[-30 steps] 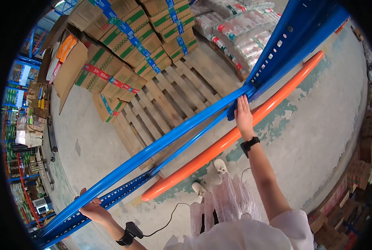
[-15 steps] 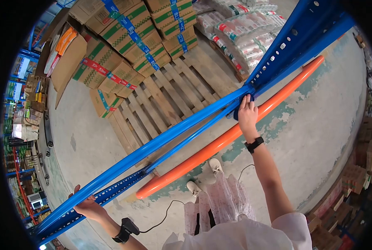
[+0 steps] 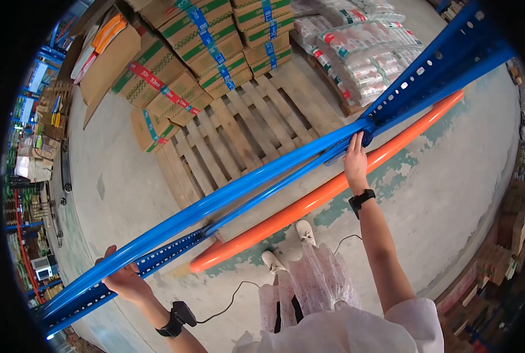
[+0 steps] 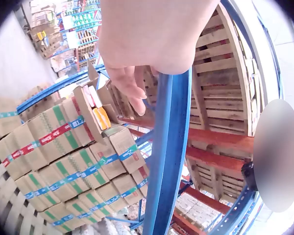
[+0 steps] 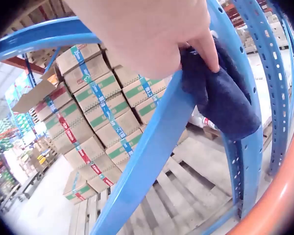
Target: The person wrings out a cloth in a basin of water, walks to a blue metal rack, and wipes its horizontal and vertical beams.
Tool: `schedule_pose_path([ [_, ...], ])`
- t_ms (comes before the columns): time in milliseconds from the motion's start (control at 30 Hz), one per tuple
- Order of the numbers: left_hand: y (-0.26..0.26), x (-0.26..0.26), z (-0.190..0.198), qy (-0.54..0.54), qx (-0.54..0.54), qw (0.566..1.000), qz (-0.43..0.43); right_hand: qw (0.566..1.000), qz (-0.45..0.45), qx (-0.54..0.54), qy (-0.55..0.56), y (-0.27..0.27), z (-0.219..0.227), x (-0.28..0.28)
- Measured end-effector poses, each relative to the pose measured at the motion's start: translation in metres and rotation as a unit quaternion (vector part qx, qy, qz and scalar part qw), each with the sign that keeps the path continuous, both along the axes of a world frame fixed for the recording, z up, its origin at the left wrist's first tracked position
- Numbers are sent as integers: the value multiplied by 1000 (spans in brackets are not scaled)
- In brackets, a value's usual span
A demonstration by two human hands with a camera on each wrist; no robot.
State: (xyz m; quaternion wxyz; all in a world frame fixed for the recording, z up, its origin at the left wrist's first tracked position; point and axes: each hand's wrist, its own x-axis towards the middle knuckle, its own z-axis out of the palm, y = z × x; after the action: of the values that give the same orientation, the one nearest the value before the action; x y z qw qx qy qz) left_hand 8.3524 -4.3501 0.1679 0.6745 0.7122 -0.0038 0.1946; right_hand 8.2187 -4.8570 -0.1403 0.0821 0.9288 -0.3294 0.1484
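Note:
A long blue metal rack beam [image 3: 215, 203] slants across the head view and meets a perforated blue upright [image 3: 433, 76] at the right. My left hand [image 3: 130, 282] grips the beam near its lower left end, with fingers passing behind it. In the left wrist view, some of those fingers [image 4: 130, 85] show beside the blue metal. Near the joint with the upright, my right hand [image 3: 355, 165] holds a dark blue cloth [image 5: 225, 103] against the metal. The cloth is bunched under the fingers and hangs down, as the right wrist view shows.
An orange guard rail [image 3: 286, 220] runs low between my feet and the rack. Behind the beam lies a wooden pallet [image 3: 239, 135] with stacked cartons [image 3: 209, 53]. Plastic-wrapped bundles [image 3: 362, 53] stand further right. A black cable [image 3: 230, 303] trails from my left wrist.
My right hand has shifted slightly at the joint; the cloth showed left of its fingers and now shows on their right. The left hand stays on the beam. The head view has shifted a little.

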Motion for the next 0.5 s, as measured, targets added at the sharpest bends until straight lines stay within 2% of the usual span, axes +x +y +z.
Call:
schedule_pose_path([
  [133, 0, 3, -2, -7, -22, 1000, 8, 996, 67, 11, 53, 31, -22, 5],
  [167, 0, 3, -3, -9, -28, 1000, 12, 993, 89, 7, 74, 40, -34, 7],
  [200, -2, 3, -3, -11, -34, 999, 15, 977, 155, -48, 136, 50, -49, 9],
  [267, 1, 3, -4, -7, -45, 999, 8, 972, 184, -21, 146, 86, -71, 17],
  [400, 1, 2, -7, -33, -38, 999, 8, 960, 232, 108, 117, 170, -105, 34],
  [500, -5, -2, -7, -22, -36, 998, 43, 932, 270, 210, 123, 222, -145, 48],
])
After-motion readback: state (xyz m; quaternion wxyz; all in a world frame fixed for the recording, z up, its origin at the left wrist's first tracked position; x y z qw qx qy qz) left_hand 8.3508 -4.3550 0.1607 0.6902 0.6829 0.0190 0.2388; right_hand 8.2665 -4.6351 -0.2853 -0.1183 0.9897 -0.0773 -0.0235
